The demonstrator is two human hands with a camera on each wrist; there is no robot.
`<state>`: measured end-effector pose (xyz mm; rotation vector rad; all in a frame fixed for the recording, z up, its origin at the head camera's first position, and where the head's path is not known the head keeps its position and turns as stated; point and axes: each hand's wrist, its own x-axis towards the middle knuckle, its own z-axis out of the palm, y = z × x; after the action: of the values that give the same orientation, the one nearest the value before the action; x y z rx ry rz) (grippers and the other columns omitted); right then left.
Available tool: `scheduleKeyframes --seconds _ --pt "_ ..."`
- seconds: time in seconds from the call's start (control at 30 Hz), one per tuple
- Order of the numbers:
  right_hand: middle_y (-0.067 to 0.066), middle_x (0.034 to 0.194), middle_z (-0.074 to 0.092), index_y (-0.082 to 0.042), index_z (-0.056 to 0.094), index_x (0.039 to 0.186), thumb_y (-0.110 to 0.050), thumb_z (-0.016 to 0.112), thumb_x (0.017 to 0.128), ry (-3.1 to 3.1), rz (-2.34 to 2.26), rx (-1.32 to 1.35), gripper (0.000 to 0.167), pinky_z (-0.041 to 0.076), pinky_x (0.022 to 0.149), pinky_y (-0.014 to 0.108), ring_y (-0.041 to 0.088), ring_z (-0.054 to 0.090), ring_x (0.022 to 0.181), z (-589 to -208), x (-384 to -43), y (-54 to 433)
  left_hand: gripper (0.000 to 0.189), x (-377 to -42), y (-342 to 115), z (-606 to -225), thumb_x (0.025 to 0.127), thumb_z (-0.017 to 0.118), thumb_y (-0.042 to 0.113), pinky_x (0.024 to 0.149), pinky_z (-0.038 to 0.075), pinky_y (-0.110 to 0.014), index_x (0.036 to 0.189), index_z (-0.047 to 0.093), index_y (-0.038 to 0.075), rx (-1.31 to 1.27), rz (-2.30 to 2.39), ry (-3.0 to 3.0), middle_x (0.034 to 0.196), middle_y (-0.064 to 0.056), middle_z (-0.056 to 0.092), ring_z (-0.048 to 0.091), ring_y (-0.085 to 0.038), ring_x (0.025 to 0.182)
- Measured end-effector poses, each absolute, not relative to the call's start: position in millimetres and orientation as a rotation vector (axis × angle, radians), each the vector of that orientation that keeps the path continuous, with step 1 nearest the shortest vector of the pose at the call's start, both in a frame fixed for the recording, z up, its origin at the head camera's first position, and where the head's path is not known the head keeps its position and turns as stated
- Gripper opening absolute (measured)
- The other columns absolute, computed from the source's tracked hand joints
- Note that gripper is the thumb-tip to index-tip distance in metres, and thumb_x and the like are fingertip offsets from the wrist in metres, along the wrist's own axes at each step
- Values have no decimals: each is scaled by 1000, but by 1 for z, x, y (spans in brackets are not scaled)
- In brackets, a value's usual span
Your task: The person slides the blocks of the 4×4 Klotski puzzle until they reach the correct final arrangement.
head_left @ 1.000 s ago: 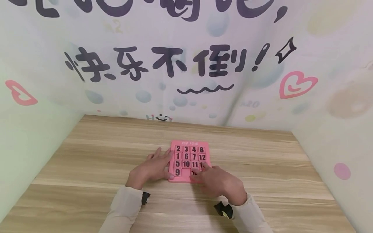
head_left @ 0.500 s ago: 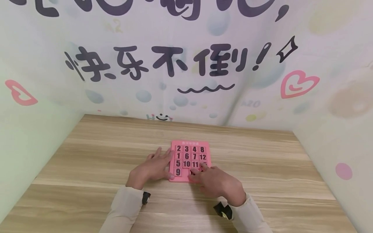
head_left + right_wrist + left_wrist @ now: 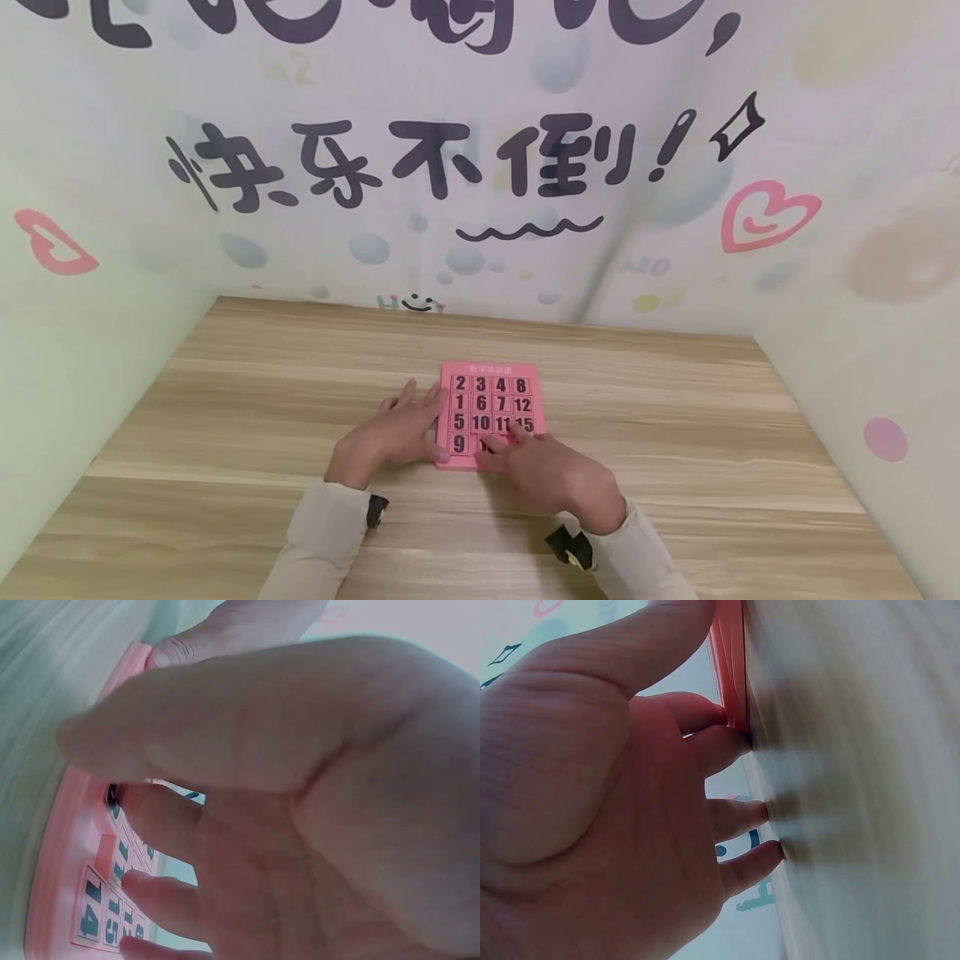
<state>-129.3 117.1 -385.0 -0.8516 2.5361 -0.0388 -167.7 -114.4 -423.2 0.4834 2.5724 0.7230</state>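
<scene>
A pink number sliding puzzle (image 3: 491,368) lies flat on the table, its numbered tiles in rows. My left hand (image 3: 397,433) is at its left side, thumb at the near left corner and fingertips along the edge; two lower fingertips reach the table in the left wrist view. My right hand (image 3: 555,473) lies over the near right part, fingers extended. Its index fingertip presses a bottom-row tile (image 3: 113,796), whose number is mostly covered. Another fingertip is by the 11 tile (image 3: 501,423). In the right wrist view, an empty slot separates the pressed tile from the 14 tile (image 3: 90,906).
The wood-grain table (image 3: 262,375) surrounds the puzzle. A white printed backdrop (image 3: 337,250) with large characters rises behind it, and pale side walls stand left and right. Black wrist devices (image 3: 568,547) show at both sleeves.
My right hand has slid left along the bottom row with the pressed tile, which is now nearer the 9. The 15 tile has come into sight. My left hand stays put.
</scene>
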Motion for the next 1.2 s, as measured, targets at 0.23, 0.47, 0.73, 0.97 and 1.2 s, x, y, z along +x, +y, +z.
scheduleKeyframes --seconds 0.23,0.47,0.73,0.97,1.2 --pt "-5 168 40 -34 52 155 -10 61 101 2538 -13 -857 59 34 125 61 40 33 157 -387 -129 117 92 -170 -112 -424 94 78 30 131 7 -64 166 26 5 479 703 2574 174 -16 19 0 -46 162" --pt "-4 168 40 -33 53 155 -11 61 102 2539 -16 -908 58 36 123 62 40 34 156 -389 -128 116 92 -167 -111 -424 94 78 28 130 5 -64 166 25 5 474 722 2567 175 -15 17 -1 -46 162" --pt "-5 167 42 -33 53 155 -20 65 101 2543 25 -956 57 40 120 62 39 38 155 -394 -125 112 93 -161 -114 -426 93 79 28 130 5 -66 165 26 3 480 749 2554 174 -18 17 -1 -48 161" --pt "-6 168 39 -35 51 156 -23 61 103 2536 26 -939 55 36 123 61 38 35 156 -393 -126 113 93 -162 -114 -427 94 78 28 130 7 -66 166 25 3 490 746 2555 174 -18 17 -1 -48 161" --pt "-7 169 39 -35 49 157 -22 60 104 2531 23 -933 56 35 123 62 37 33 157 -391 -131 113 93 -166 -115 -424 94 77 29 130 6 -67 166 24 4 497 749 2557 175 -17 16 -3 -48 161"
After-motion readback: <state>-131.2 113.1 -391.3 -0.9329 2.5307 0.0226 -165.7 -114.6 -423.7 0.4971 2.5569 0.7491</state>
